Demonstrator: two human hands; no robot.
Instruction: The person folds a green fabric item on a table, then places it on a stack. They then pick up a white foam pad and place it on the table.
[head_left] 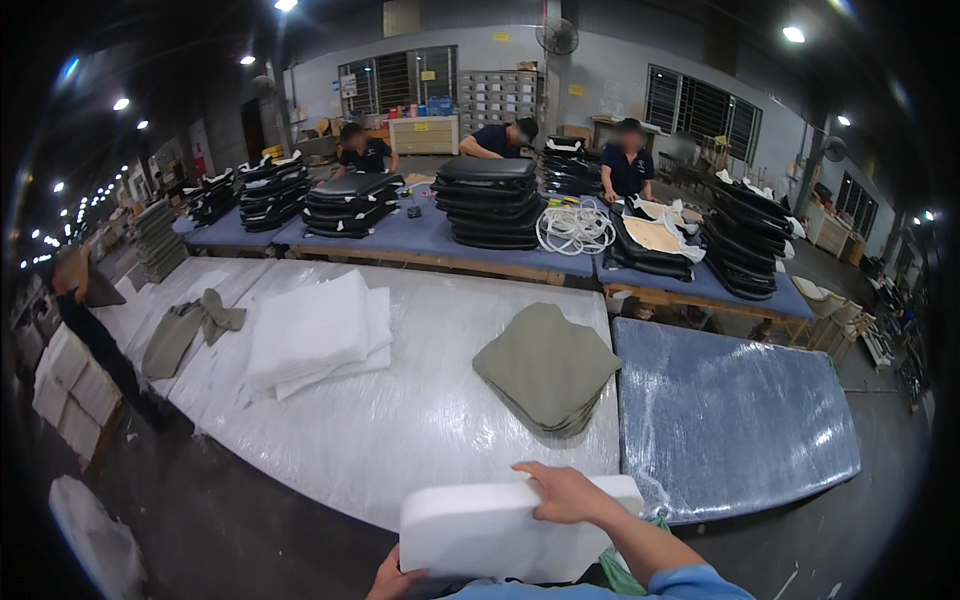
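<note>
A thick white foam cushion block (490,520) with rounded corners stands on edge against my body at the near side of the table. My right hand (565,495) is closed over its top edge, thumb on the near face and fingers over the far side. At the block's lower left corner, my left hand (395,578) grips the side, its fingers partly hidden. Beyond the block lies a stack of olive-green fabric pieces (545,365). Folded white wadding sheets (310,330) rest farther left. Some green material (622,574) shows beside the block under my right forearm.
The plastic-covered table (430,410) adjoins a blue wrapped surface (735,420) on the right. Crumpled olive cloth (185,335) lies at left. Behind, a blue bench (410,240) carries stacked black cushions (487,200) and a white cord coil (575,228). Several people work around it.
</note>
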